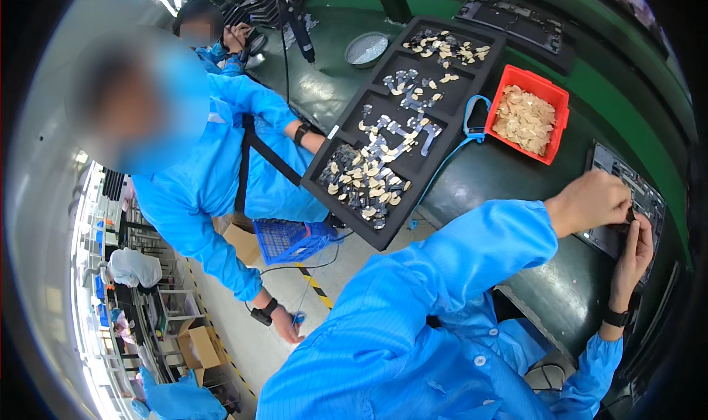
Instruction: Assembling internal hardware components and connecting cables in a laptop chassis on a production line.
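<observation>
At the right of the bench, both hands are over an opened laptop base [640, 178] whose circuit boards show. My left hand [590, 202] is closed, its fingertips pinched together above the base. Just beside them, the fingers of my right hand [636, 252] are pressed together too. Something small and dark sits between the two sets of fingertips, too small to name. A strap is around my right wrist [616, 315]. The fingers hide part of the laptop base.
A black compartment tray [389, 234] holds many small dark parts with cream pieces. Beside it are a red bin [558, 95] of cream pieces and a blue strap [472, 117]. Farther off lie another laptop base [509, 22], a round dish [366, 49] and a hanging screwdriver [299, 33]. A co-worker [199, 199] stands left.
</observation>
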Demonstrator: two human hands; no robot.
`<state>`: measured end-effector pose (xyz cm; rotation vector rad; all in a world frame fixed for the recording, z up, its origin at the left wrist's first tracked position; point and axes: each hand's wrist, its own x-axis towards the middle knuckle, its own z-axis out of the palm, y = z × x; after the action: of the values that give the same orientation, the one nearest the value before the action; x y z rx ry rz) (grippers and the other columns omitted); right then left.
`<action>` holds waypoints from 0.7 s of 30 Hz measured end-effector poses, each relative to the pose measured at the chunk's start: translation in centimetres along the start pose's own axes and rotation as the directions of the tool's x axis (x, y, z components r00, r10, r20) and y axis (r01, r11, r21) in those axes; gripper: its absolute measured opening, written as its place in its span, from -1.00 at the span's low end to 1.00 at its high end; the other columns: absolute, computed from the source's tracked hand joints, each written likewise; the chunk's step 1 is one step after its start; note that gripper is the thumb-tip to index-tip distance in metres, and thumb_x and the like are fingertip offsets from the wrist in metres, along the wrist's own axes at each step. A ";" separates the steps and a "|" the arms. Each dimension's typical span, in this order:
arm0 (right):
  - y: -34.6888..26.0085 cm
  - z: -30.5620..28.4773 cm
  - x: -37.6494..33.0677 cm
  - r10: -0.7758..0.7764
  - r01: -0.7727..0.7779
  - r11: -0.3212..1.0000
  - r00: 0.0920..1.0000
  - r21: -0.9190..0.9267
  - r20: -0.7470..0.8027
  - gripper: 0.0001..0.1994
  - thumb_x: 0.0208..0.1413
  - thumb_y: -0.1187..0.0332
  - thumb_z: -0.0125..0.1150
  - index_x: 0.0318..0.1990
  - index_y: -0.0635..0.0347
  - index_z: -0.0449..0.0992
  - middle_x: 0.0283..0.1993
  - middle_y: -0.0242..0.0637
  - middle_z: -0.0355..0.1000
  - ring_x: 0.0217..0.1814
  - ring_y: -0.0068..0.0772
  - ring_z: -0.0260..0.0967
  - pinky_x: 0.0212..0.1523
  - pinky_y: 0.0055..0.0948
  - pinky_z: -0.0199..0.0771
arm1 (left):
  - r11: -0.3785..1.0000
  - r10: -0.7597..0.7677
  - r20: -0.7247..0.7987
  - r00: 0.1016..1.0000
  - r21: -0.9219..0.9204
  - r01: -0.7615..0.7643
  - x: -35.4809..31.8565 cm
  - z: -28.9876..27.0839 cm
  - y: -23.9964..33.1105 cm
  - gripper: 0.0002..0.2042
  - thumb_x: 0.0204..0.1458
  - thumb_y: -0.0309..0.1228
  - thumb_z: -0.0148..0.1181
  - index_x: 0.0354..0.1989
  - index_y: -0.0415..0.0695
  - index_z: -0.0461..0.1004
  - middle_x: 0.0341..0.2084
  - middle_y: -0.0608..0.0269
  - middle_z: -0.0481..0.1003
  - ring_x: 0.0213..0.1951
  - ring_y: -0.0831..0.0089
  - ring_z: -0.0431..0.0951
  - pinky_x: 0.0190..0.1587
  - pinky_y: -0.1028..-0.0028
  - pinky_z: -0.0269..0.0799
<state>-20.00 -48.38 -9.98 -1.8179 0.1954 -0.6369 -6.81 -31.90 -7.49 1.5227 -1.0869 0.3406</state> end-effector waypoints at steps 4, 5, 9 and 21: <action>-1.1 -0.2 -0.6 0.097 -0.116 0.948 0.992 0.298 0.075 -0.77 0.48 0.34 -0.01 0.15 0.17 0.44 -0.27 -0.37 0.46 -0.47 -0.74 0.25 -0.54 -0.72 0.14 | 0.998 0.050 -0.129 0.990 0.048 -0.044 2.0 -5.5 1.2 -0.88 -0.03 -0.43 0.30 -0.38 -0.21 0.58 -0.46 0.08 0.60 -0.39 0.16 0.63 -0.31 0.27 0.54; -1.1 -0.6 -0.7 0.116 -0.131 0.951 0.991 0.281 0.067 -0.76 0.47 0.34 -0.01 0.17 0.17 0.44 -0.30 -0.40 0.45 -0.52 -0.78 0.19 -0.59 -0.73 0.06 | 0.995 -0.097 -0.160 0.982 0.012 0.100 2.2 -7.1 1.8 -0.85 0.01 -0.44 0.29 -0.27 -0.21 0.63 -0.44 0.10 0.62 -0.41 0.26 0.64 -0.33 0.32 0.53; -4.5 2.4 0.4 0.139 -0.177 0.969 0.967 0.172 0.214 -0.55 0.43 0.42 0.02 0.43 0.20 0.27 -0.23 -0.34 0.52 -0.41 -0.73 0.22 -0.38 -0.69 0.27 | 0.724 0.010 -0.288 0.958 0.662 0.192 1.3 -16.6 -0.1 -0.60 0.05 -0.47 0.33 0.09 -0.25 0.55 -0.06 -0.09 0.61 0.00 0.07 0.64 0.05 0.27 0.54; -4.0 1.8 -0.1 0.132 -0.149 0.988 0.942 0.034 0.308 -0.86 0.40 0.52 0.00 -0.07 0.27 0.52 -0.34 -0.44 0.47 -0.34 -0.70 0.37 -0.30 -0.64 0.35 | 0.956 0.153 0.231 0.961 0.211 -0.203 0.4 -1.6 2.7 -0.84 0.00 -0.30 0.29 -0.27 0.00 0.71 -0.20 0.36 0.65 -0.14 0.34 0.60 -0.14 0.29 0.42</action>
<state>-19.83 -45.43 -6.65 -1.8024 0.0962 -0.2524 -8.13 -30.32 -5.08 1.7004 -1.3993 0.4512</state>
